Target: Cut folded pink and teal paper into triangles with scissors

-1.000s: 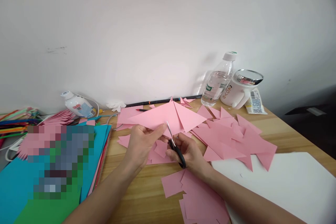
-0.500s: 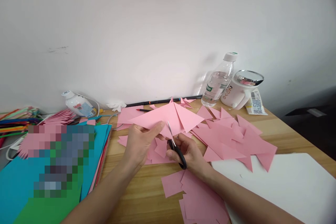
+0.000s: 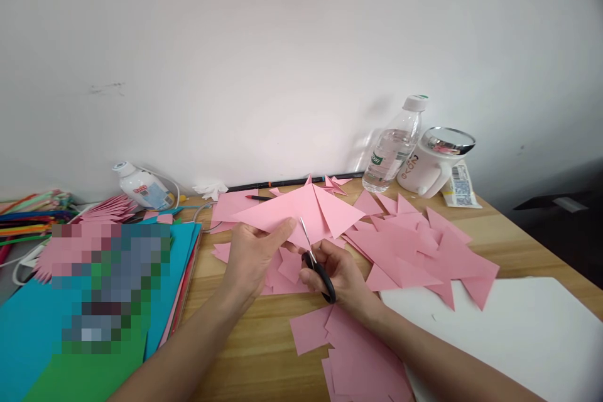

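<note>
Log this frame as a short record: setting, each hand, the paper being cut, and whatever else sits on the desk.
setting: wooden desk against a white wall
left hand: pinches the near edge of the folded pink sheet, holding it up off the desk
right hand: grips black-handled scissors, blades pointing up into the sheet's near edge
scraps: pink triangles spread to the right, pink squares near the wrist
back of desk: water bottle, white mug, glue bottle
left side: stacked coloured sheets
right side: white sheet

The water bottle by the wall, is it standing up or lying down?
Tipped. The water bottle leans at a slant, its white cap up and toward the white mug beside it; whether they touch is unclear.
</note>
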A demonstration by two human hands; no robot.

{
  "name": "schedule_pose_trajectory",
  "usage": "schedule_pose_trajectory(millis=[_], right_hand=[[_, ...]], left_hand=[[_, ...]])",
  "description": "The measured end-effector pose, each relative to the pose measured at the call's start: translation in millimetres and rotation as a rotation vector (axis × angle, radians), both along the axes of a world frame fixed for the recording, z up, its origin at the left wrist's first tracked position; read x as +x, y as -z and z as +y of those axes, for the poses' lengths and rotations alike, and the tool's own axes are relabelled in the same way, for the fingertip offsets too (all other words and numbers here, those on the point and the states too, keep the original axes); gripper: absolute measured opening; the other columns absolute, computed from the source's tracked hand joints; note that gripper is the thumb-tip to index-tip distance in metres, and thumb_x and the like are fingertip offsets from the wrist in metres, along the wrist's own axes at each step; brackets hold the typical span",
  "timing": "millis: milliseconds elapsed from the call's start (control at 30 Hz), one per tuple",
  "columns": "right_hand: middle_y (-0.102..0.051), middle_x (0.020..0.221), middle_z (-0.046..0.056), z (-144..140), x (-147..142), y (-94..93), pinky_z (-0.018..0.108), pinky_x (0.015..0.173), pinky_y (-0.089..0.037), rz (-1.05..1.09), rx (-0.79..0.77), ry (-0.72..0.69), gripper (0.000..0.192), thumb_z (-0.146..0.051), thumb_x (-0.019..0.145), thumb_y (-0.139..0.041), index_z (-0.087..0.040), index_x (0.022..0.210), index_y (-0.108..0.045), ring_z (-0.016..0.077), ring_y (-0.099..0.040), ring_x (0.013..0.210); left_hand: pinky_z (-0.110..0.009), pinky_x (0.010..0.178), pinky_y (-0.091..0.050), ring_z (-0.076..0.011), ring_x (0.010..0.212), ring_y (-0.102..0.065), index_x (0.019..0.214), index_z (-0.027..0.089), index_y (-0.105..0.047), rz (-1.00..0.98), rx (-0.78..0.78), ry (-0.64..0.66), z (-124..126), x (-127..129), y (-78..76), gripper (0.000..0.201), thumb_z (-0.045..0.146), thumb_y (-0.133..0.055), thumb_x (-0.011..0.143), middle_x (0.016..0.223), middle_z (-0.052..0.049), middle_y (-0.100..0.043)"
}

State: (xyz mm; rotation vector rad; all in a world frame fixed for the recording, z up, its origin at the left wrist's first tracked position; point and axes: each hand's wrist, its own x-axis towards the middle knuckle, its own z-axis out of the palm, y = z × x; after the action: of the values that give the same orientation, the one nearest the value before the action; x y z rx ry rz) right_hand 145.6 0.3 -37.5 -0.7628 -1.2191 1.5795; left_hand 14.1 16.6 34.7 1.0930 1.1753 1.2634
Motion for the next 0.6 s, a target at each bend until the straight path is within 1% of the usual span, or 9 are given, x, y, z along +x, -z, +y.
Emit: schedule_pose_trajectory(millis=[133,300,467,600], right_hand=[[-0.041,0.053,-0.008,-0.4,-0.5,0.6,0.019,0.042,-0.031,-0.018,0.006,0.009,0.041,-0.031,0.061,-0.075,-0.020,0.064,-0.036,0.0064,-0.040,0.045],[-0.041,0.052,-0.008,-1.9,-0.5,-1.1,0.020,0.042,-0.031,-0.040,0.009,0.014,0.038,-0.034,0.063,-0.073,-0.020,0.065,-0.037,0.0068,-0.040,0.044],[-0.050,0.061,-0.002,-0.5,1.5,-3.1,0.022,0.050,-0.038,-0.078,0.046,0.046,0.038,-0.037,0.059,-0.075,-0.019,0.065,-0.043,0.0107,-0.046,0.055],[-0.050,0.062,-0.001,1.5,2.8,-4.2,0.024,0.054,-0.040,-0.111,0.085,0.039,0.034,-0.040,0.061,-0.073,-0.018,0.066,-0.047,0.0120,-0.046,0.056]], left_hand=[[-0.027,0.049,-0.047,-0.0169,0.051,-0.062,0.069,0.013,-0.063,-0.015,-0.009,0.002,-0.2,0.0,0.9,0.016,0.028,-0.066,0.066,0.062,-0.003,-0.066],[-0.026,0.049,-0.047,-0.0153,0.049,-0.060,0.074,0.012,-0.065,-0.035,-0.007,-0.004,-0.5,0.1,1.7,0.018,0.028,-0.066,0.065,0.065,-0.003,-0.067],[-0.027,0.051,-0.048,-0.0145,0.052,-0.059,0.076,0.011,-0.067,-0.018,-0.012,0.012,-1.6,1.4,3.7,0.021,0.027,-0.068,0.063,0.072,-0.006,-0.068],[-0.026,0.050,-0.046,-0.0147,0.051,-0.059,0.079,0.013,-0.068,-0.002,-0.056,0.016,-3.2,3.1,4.8,0.023,0.026,-0.069,0.061,0.074,-0.005,-0.069]])
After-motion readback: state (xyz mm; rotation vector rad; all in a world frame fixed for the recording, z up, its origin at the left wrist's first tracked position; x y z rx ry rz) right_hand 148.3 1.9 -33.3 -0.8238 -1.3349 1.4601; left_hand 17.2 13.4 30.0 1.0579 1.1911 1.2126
